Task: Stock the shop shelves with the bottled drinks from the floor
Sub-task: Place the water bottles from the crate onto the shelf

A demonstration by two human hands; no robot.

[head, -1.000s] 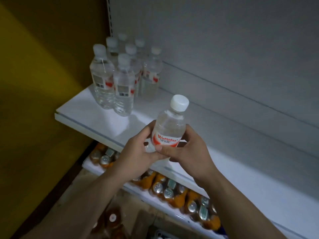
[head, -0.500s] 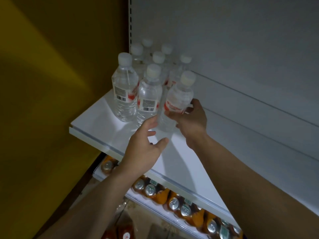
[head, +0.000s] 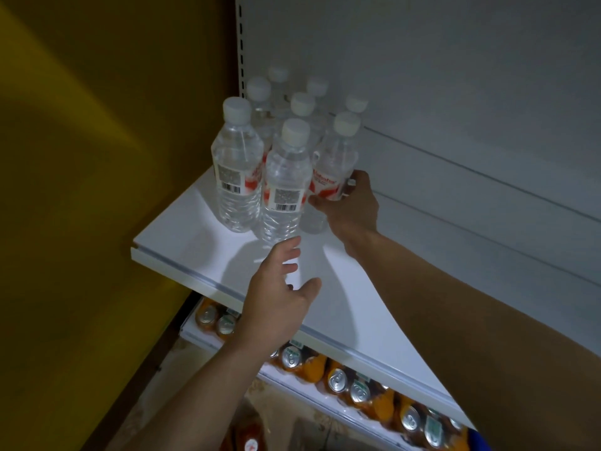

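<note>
- Right grip [head: 349, 206]: curled round the labelled waist of one water bottle [head: 335, 164], thumb on my side, fingers wrapped round the far side.
- Water bottle: upright, white cap up, base down at the white shelf [head: 195, 245]. I cannot tell whether it stands there fully.
- Just left of the right grip: front-row bottles [head: 286, 180], two, capped and standing. The nearer one is close against the held bottle.
- Beyond the right grip: rear bottles [head: 302, 105], several, dimly lit, before the grey back panel [head: 455, 92].
- Left grip [head: 279, 297]: fingers straight and spread, holding nothing, over the shelf's front part and nearer me than the right grip. Its fingertips are near the base of a front-row bottle; I cannot judge contact.
- Below both grips: orange drinks [head: 357, 388], silver caps up, in a row on a lower shelf.
- Left of the left grip: yellow wall [head: 81, 157].
</note>
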